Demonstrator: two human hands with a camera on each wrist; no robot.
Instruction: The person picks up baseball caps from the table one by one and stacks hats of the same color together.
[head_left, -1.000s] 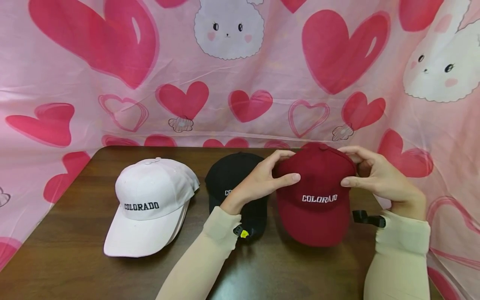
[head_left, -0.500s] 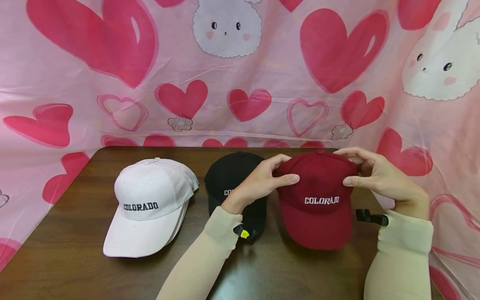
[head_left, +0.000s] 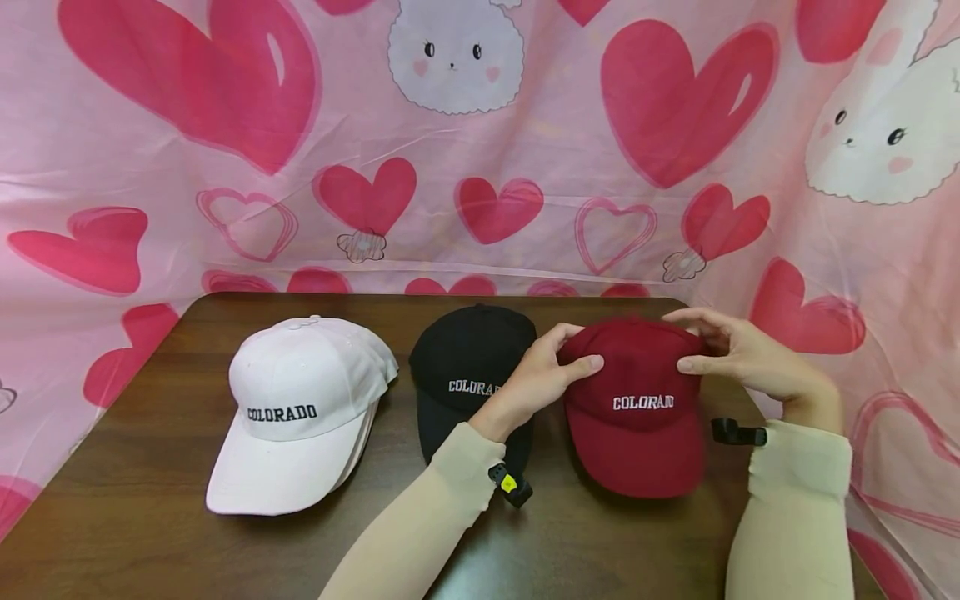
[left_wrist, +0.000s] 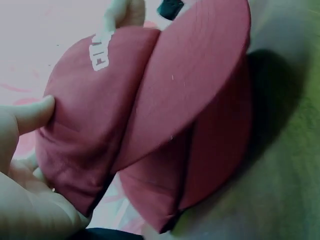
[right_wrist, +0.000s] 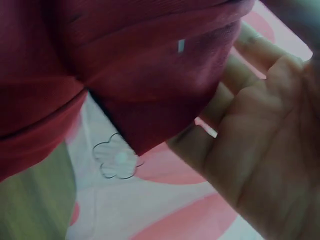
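A dark red baseball cap (head_left: pixel 637 367) with white COLORADO lettering is between my two hands, its brim toward me. My left hand (head_left: pixel 542 377) grips its left side, thumb on the front of the crown. On the other side my right hand (head_left: pixel 757 362) holds the crown, with its thumb at the front and its fingers behind. In the left wrist view, a second red cap (left_wrist: pixel 220 142) lies under the held cap (left_wrist: pixel 100 120); a gap shows between the brims. The right wrist view has the fingers (right_wrist: pixel 220 107) along the cap's edge.
A black COLORADO cap (head_left: pixel 472 350) sits in the middle of the brown table (head_left: pixel 135 492), partly behind my left forearm. Stacked white caps (head_left: pixel 292 392) stand at the left. A pink curtain (head_left: pixel 525 150) with hearts and rabbits hangs behind the table.
The held red cap has come down and slightly toward me. Both hands have lowered with it; my left hand has shifted right, uncovering more of the black cap's lettering.
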